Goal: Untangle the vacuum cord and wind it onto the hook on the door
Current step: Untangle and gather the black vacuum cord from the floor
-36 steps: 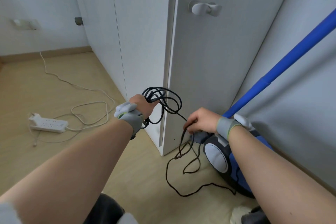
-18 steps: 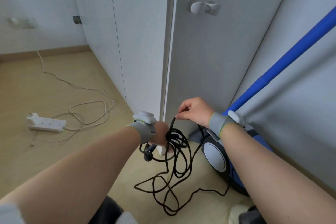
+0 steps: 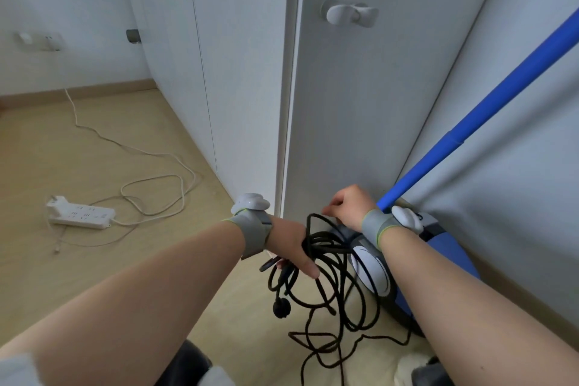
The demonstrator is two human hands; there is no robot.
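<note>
My left hand point(image 3: 293, 247) grips a bundle of loops of the black vacuum cord point(image 3: 336, 273) low in front of the door. The cord's plug point(image 3: 281, 308) dangles below that hand, and loose coils trail onto the floor. My right hand point(image 3: 351, 207) pinches a strand of the cord just above the bundle, close to the door. The white hook point(image 3: 349, 14) sits high on the grey door point(image 3: 360, 110), with nothing on it. The blue vacuum cleaner point(image 3: 416, 263) stands at the right under my right forearm.
The vacuum's blue tube point(image 3: 488, 103) slants up to the right along the wall. A white power strip point(image 3: 80, 215) and its white cable point(image 3: 150, 163) lie on the wooden floor at the left. White cabinet panels point(image 3: 232, 72) stand left of the door.
My left hand has come down and to the right with the cord bundle, from beside the door edge to low in front of it. My right hand rose and now pinches a strand above the bundle.
</note>
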